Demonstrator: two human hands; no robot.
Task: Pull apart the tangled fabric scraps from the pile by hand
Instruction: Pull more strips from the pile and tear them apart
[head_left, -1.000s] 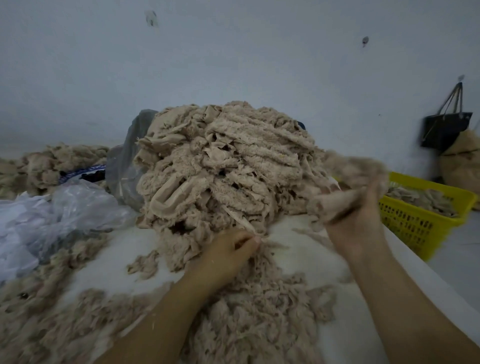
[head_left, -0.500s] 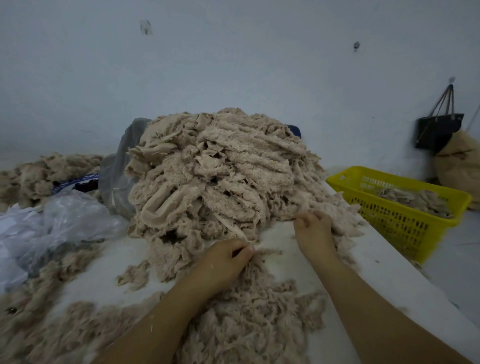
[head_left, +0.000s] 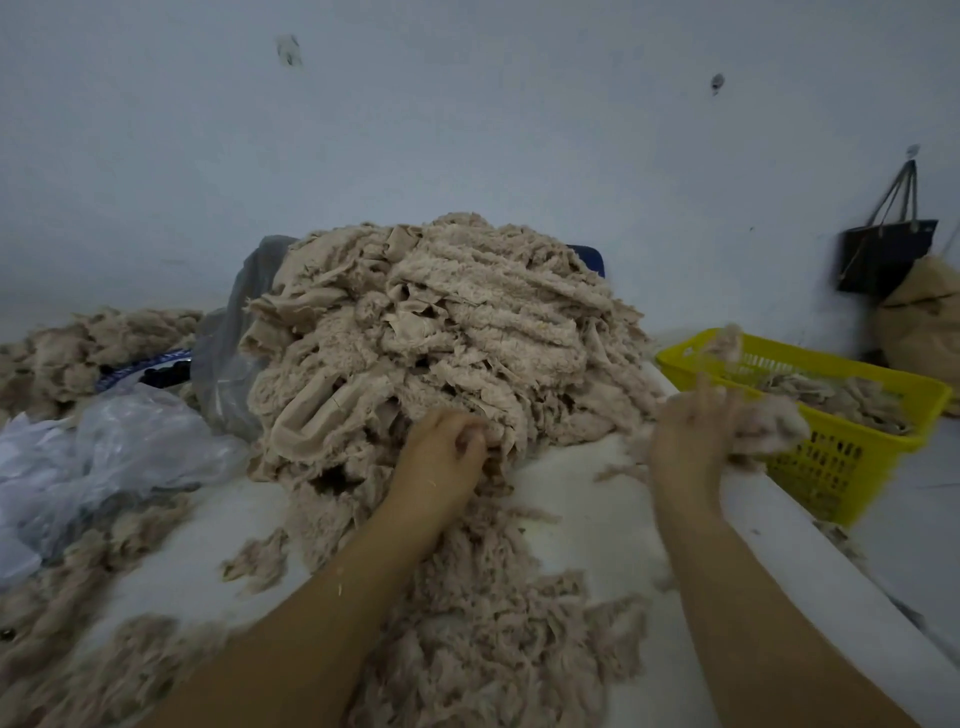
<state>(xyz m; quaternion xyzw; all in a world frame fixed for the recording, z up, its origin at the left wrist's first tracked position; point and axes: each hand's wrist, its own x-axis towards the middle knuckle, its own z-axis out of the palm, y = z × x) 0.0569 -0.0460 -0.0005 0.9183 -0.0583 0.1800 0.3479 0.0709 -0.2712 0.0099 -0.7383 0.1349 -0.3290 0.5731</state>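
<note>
A tall pile of tangled beige fabric scraps (head_left: 441, 332) rises at the middle of the white table (head_left: 587, 499). My left hand (head_left: 441, 452) is at the pile's lower front edge, fingers curled into the scraps there. My right hand (head_left: 691, 441) is off to the right of the pile and grips a fluffy clump of scraps (head_left: 769, 421) above the table's right edge, blurred by motion. Loose shredded scraps (head_left: 493, 623) lie spread on the table between my forearms.
A yellow plastic basket (head_left: 841, 447) with scraps in it stands right of the table. Clear plastic bags (head_left: 119, 447) lie at the left, with more scraps (head_left: 78, 348) behind them. A dark bag (head_left: 883, 249) hangs on the wall at the right.
My right hand came back from the basket side to the pile's right foot, then lifted away to the right with a new clump. My left hand stayed at the pile's front.
</note>
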